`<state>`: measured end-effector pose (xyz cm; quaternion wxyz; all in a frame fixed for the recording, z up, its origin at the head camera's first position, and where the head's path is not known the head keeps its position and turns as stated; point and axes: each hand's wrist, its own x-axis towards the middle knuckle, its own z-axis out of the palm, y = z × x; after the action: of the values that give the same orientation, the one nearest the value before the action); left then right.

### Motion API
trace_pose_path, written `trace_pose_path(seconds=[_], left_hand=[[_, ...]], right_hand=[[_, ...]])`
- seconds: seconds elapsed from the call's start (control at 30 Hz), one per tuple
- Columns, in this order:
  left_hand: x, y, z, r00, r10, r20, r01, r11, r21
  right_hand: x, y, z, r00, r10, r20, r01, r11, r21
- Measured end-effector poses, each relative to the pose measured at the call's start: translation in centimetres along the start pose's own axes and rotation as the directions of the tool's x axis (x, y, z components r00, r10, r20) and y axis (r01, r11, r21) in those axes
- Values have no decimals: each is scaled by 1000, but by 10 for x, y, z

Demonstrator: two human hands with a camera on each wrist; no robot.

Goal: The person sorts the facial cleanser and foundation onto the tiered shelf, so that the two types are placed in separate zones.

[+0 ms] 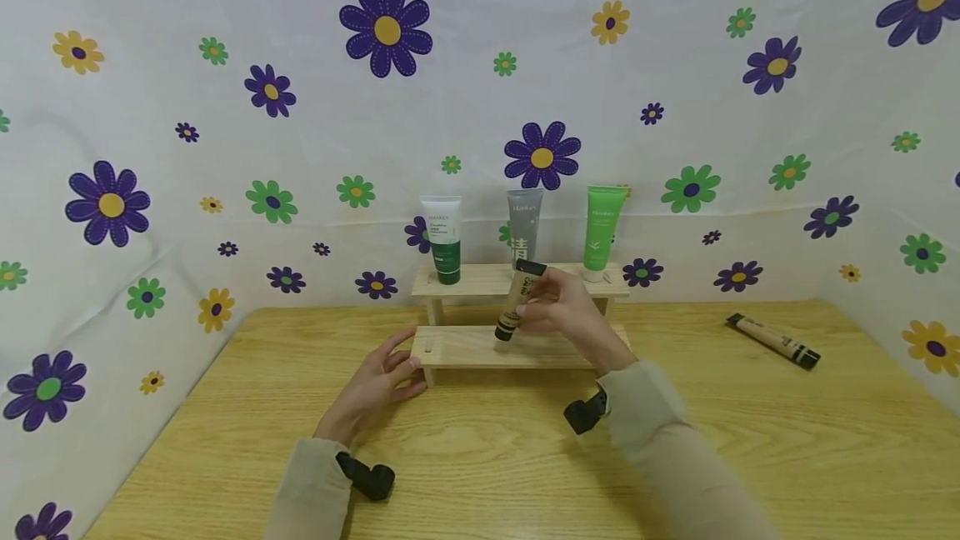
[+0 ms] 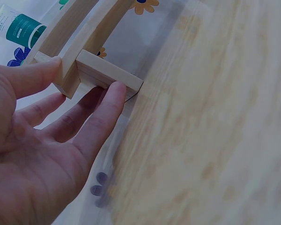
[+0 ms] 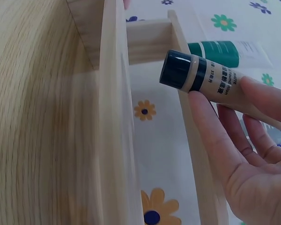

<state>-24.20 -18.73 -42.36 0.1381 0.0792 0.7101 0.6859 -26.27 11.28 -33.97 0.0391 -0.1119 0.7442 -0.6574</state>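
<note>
Between its thumb and fingers my right hand [image 1: 566,311] pinches a beige foundation tube [image 1: 515,303] with a black cap. It is held tilted, cap end down, over the lower step of a two-tier wooden rack [image 1: 465,347]. In the right wrist view the tube [image 3: 220,79] shows dark lettering, its black cap pointing left. My left hand [image 1: 382,373] grips the left end of the lower step. The left wrist view has the thumb on the step's edge and the fingertips against the leg of the rack [image 2: 107,70].
On the upper tier stand a white-and-green tube [image 1: 446,244], a grey tube [image 1: 524,219] partly behind the foundation tube, and a bright green tube [image 1: 602,227]. A second beige-and-black tube [image 1: 772,340] lies on the table [image 1: 750,440] at right. Behind hangs a flowered cloth [image 1: 465,98].
</note>
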Motion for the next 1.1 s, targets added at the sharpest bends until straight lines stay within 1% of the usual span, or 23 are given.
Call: trace_pose_path(seconds=[0.13,0.27,0.47,0.53,0.6,0.7,0.77,0.83,0.93,0.97,1.1], left_hand=[[-1,1,0,1000,-1,6,1,1000,-4],[-1,1,0,1000,-13,3,13,1000,-7],[0,0,1,999,-34,-23,34,999,-14],[1,0,1,999,-37,-20,36,999,-13],[1,1,1,999,-33,-19,33,999,-12],[1,0,2,999,-34,-18,34,999,-14],[1,1,2,999,-33,-23,32,999,-14],[0,1,1,999,-36,-20,35,999,-17],[0,1,1,999,-33,-10,33,999,-18],[0,1,1,999,-32,-4,32,999,-18],[1,1,0,1000,-26,9,26,1000,-13]], right_hand=[[5,1,10,1000,6,-6,-6,999,33],[9,3,20,1000,-11,-10,12,999,42],[15,8,34,998,-53,-30,53,998,-29],[16,9,38,998,-56,-30,55,998,-43],[16,8,41,997,-77,-25,75,995,-73],[15,9,46,992,-130,-3,129,985,-117],[15,9,51,982,-188,10,187,970,-158],[15,9,56,976,-216,17,216,961,-172],[17,9,64,975,-222,15,221,956,-191],[19,10,67,978,-209,13,208,959,-194],[22,10,75,980,-201,12,199,954,-226]])
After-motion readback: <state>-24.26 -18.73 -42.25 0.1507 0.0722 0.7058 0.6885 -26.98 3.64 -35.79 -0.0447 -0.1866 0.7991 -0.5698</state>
